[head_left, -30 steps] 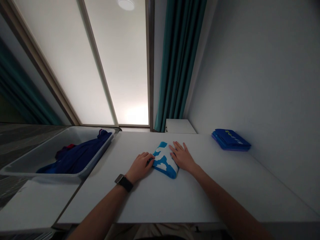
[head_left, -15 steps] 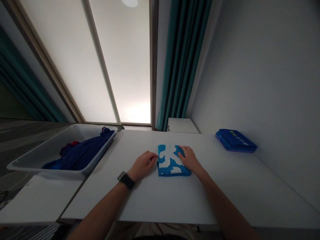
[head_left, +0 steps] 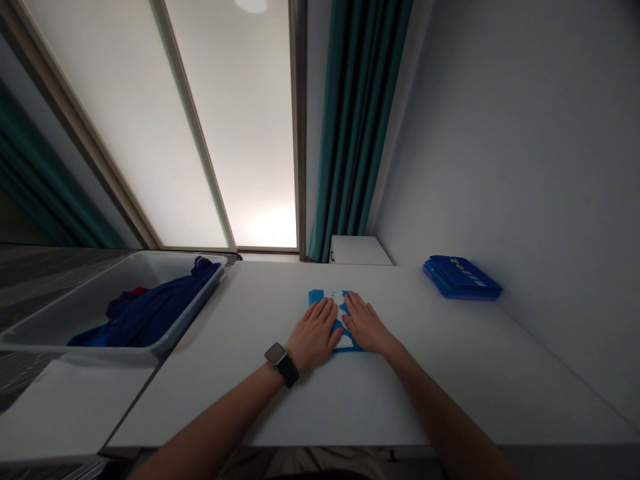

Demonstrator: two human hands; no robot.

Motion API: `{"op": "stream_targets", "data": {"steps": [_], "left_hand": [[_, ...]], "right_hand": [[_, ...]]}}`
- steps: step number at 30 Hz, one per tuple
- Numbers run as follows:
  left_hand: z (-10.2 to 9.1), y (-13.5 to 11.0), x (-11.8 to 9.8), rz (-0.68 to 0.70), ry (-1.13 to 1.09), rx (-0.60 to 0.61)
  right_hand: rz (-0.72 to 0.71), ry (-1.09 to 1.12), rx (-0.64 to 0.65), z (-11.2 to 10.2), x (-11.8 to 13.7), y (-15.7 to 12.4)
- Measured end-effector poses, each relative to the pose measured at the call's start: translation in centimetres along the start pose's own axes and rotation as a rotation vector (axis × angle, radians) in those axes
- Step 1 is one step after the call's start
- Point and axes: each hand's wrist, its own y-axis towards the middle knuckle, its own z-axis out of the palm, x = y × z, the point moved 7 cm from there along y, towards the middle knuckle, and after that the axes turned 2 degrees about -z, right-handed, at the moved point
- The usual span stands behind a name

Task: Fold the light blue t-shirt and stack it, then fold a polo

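Since the frame half a second earlier, the left hand (head_left: 314, 335) has moved from beside the left edge of the folded cloth (head_left: 346, 343) onto its top, and the right hand (head_left: 369, 327) has flattened over the right part. Both hands are unclenched, palms down and fingers extended, resting on the cloth without gripping it. The blue-and-white cloth lies near the middle of the white tabletop (head_left: 240, 393), much of it hidden by the hands (only its far left corner, a central strip and part of the near edge show). A dark-banded watch (head_left: 283, 365) encircles the left wrist.

To the right, well apart from the cloth, a stack of folded blue fabric (head_left: 463, 279), marked with yellow and pale lettering, lies near the grey wall (head_left: 525, 147). To the left, a translucent bin (head_left: 193, 308) stands beside the tabletop; its raised sides surround heaped dark-blue garments (head_left: 150, 317) with a red patch. Beyond the far edge are a low white cabinet (head_left: 361, 251), a teal curtain (head_left: 363, 120) and bright frosted panels (head_left: 245, 133) in a brown frame.
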Motion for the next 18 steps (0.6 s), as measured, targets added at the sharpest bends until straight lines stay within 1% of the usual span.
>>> {"op": "stream_targets", "data": {"steps": [3,6,8,10,12,14,16,18], "left_hand": [[0.1,-0.6,0.4,0.022,-0.005,-0.013],[-0.1,-0.6,0.5,0.033,-0.022,0.019],[-0.4,-0.2,0.5,0.012,-0.039,0.036],[-1.1,0.4,0.2,-0.022,-0.059,0.026],[-1.7,1.2,-0.2,-0.043,-0.069,-0.006],[-2.0,2.1,-0.8,-0.048,-0.058,-0.022],[-1.7,2.9,-0.9,-0.074,-0.036,-0.014],[-1.1,3.4,-0.9,-0.101,-0.021,0.011]], "right_hand": [[0.032,0.009,0.029,0.1,-0.1,0.0],[0.041,0.049,0.041,0.5,-0.2,0.2],[0.036,0.114,0.040,0.6,-0.6,0.4],[0.025,0.226,0.024,0.4,-1.3,0.7],[0.008,0.367,-0.031,-0.4,-2.3,1.0],[0.004,0.490,-0.131,-1.6,-3.4,1.2],[0.028,0.569,-0.229,-2.6,-4.4,1.1],[0.046,0.611,-0.281,-2.9,-4.8,1.1]]}}
